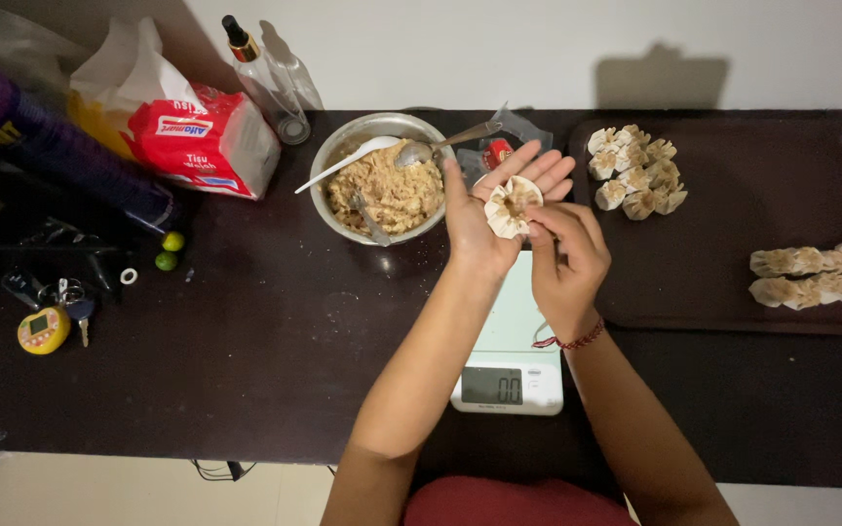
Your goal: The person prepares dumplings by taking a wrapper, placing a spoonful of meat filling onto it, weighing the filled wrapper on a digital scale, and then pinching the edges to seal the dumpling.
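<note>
At frame centre, my left hand [484, 209] cups a pale, pleated, meat-filled dumpling wrapper [512, 206] in its open palm; my right hand [565, 253] pinches its edge. Pleating step: next move needs light, even pressure.

Near the frame's centre, the left hand [484, 209] lies palm-up and cupped, while the right hand [565, 255] pinches with bent fingers beside it.

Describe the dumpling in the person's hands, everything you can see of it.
The dumpling is a pale, thin wrapper cupped open at the top, its edge gathered into ruffled pleats around a brownish minced filling. It lies in the upturned palm of the left hand, above a white kitchen scale. The right hand pinches its lower right edge with the fingertips.
</note>
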